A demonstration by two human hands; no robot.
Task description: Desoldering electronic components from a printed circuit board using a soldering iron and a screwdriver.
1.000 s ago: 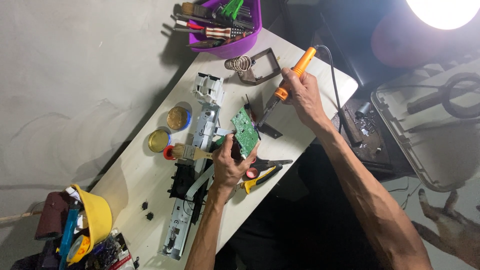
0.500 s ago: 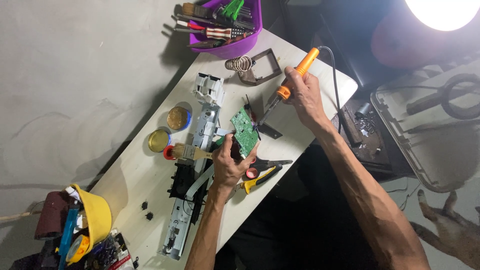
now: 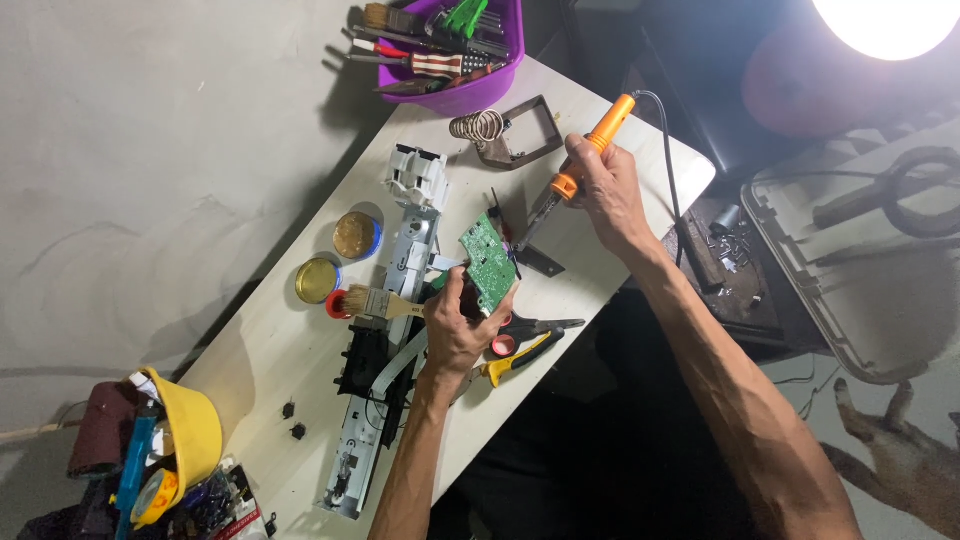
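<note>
Your left hand (image 3: 458, 325) is clamping the green circuit board (image 3: 489, 262) by its lower edge, holding it tilted up off the white table (image 3: 300, 350). The board is sitting at about one o'clock from that hand. Your right hand (image 3: 607, 190) is gripping the orange-handled soldering iron (image 3: 575, 170), fist closed round the handle. The iron's long axis is running from one o'clock at the cord end down to seven o'clock at the tip, and the tip is pointing toward the board's right edge, near it; whether it is touching, you cannot tell. The board is lying at eight o'clock from your right hand. Farther out, a brush (image 3: 375, 301) is lying at nine o'clock from your left hand, and yellow-handled pliers (image 3: 520, 355) at four o'clock.
</note>
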